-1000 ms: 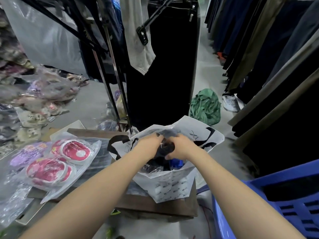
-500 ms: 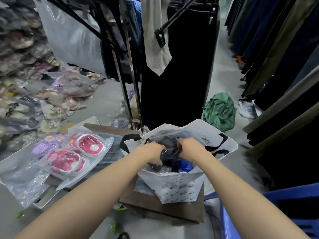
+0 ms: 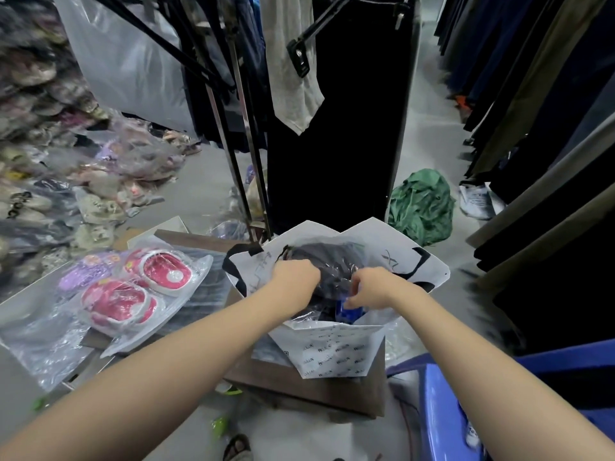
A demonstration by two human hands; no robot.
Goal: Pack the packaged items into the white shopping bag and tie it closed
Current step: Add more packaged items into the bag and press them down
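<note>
I'm mid-stuffing here. The white shopping bag point(image 3: 336, 351) stands open on the brown tabletop point(image 3: 299, 384), dead ahead at 12 o'clock. A dark packaged garment point(image 3: 327, 257) in clear film sits in its mouth, above a blue packet point(image 3: 347, 311).

My left hand point(image 3: 294, 281) is clenched on the film at the garment's 9 o'clock edge. My right hand point(image 3: 374, 291) has its fingers curled into the film at the 3 o'clock edge, just over the blue packet. Both forearms run in from 6 o'clock with the wrists bent down into the bag. The 2 hands are near each other but apart.

To do this well, I'd press the garment down evenly with both hands, squeezing air out of the film so it settles below the rim. I judge the bag's walls soft, so I'd avoid dragging the near wall inward. The black handle point(image 3: 233, 267) at 10 o'clock should end up outside, free for tying. The packaged pink slippers point(image 3: 133, 291) lie at 9 o'clock beside the bag, so I reckon packing isn't finished.
</note>
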